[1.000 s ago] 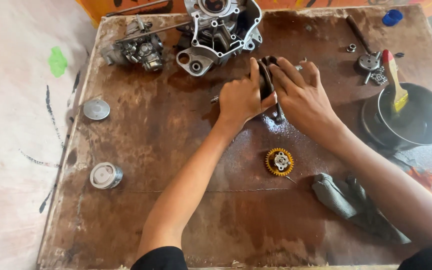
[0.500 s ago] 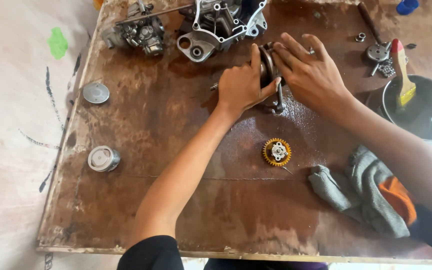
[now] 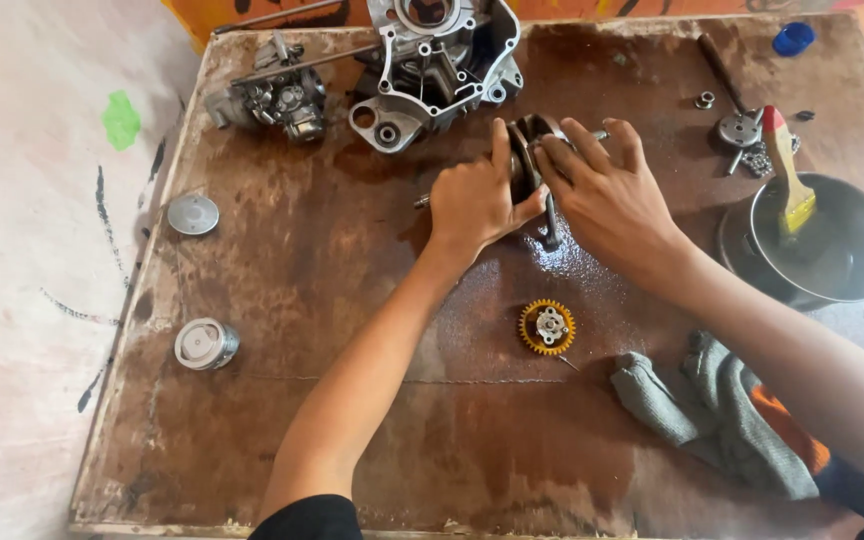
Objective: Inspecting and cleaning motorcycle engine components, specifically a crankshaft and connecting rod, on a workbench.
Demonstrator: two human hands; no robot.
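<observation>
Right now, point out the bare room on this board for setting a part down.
Widest bare patch: between the round cap, the piston and the left forearm. Another along the near edge, below the yellow gear. Crowded: the far edge around the engine case, and the right side with pan and rag.

Both hands shift slightly on the crankshaft point(image 3: 530, 160): the left hand point(image 3: 474, 200) now presses flatter against its left side, and the right hand point(image 3: 607, 195) spreads its fingers wider over its right side. The grey rag point(image 3: 707, 415), below-right of the crankshaft, shows an orange patch.
</observation>
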